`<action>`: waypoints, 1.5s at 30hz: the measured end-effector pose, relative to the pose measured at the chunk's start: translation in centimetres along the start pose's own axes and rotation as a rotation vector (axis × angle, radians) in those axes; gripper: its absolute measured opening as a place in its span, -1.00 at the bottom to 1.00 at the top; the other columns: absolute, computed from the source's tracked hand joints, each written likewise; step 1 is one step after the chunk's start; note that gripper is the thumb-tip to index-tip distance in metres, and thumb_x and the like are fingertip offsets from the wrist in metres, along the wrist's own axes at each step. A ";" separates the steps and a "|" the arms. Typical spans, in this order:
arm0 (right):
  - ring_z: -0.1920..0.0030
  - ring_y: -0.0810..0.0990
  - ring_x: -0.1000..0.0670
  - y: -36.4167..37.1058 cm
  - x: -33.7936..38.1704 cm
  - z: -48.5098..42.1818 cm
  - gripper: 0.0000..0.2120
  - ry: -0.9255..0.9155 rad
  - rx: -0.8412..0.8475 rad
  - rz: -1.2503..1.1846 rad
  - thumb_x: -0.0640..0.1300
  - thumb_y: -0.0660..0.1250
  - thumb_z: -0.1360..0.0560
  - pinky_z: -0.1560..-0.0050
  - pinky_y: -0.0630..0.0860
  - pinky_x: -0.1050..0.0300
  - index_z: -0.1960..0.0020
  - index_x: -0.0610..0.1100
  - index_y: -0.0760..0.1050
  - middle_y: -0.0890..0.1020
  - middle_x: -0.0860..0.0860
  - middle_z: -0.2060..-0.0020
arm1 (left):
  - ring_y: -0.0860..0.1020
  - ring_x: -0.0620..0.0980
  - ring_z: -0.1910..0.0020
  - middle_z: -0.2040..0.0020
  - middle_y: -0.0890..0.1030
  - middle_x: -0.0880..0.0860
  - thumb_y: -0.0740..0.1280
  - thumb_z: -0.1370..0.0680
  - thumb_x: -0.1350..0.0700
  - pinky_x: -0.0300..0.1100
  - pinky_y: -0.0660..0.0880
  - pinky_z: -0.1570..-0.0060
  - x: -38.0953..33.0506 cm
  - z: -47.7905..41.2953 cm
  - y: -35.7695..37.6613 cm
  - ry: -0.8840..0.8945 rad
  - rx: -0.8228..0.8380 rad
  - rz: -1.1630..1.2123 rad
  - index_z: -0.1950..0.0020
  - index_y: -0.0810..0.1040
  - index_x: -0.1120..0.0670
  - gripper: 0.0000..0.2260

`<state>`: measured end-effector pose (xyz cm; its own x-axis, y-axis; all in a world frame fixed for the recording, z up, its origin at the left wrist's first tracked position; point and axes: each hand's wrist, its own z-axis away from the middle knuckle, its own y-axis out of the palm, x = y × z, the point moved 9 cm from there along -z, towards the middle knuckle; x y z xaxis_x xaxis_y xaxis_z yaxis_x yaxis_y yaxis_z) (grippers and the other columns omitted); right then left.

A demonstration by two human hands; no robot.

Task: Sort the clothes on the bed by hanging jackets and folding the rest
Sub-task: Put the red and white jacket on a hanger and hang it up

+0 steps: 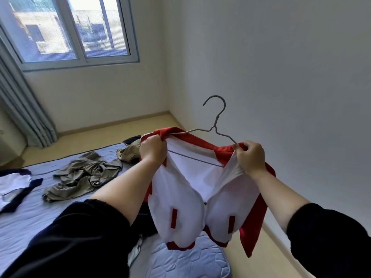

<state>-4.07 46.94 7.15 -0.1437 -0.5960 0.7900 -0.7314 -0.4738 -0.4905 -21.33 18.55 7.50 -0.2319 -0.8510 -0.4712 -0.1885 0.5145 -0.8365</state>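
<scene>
Above the near corner of the bed (30, 213), the left hand (153, 149) and right hand (251, 157) each have a grip pinching one shoulder of the jacket (180, 197) on a hanger (214, 127).

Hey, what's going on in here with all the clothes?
A person is fitting a red and white jacket onto a wire hanger, held up in the air. The left hand grips one shoulder of the jacket and the right hand grips the other. A crumpled olive garment and a white and navy garment lie unsorted on the bed.
</scene>
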 end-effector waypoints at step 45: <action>0.37 0.40 -0.14 12.2 4.1 9.1 -0.53 -0.239 0.461 0.167 -0.08 0.36 -0.51 0.31 0.32 0.03 0.47 -0.06 0.20 0.32 0.06 0.55 | 0.53 0.20 0.25 0.26 0.57 0.20 0.29 -0.58 0.13 0.05 0.43 0.15 7.5 9.7 -1.0 0.210 -0.258 0.072 0.18 0.54 0.26 -0.78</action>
<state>-7.46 32.80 1.06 -0.0382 -0.7927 0.6084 -0.3355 -0.5633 -0.7550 -13.64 10.65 2.11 -0.4398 -0.7848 -0.4367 -0.3930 0.6054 -0.6922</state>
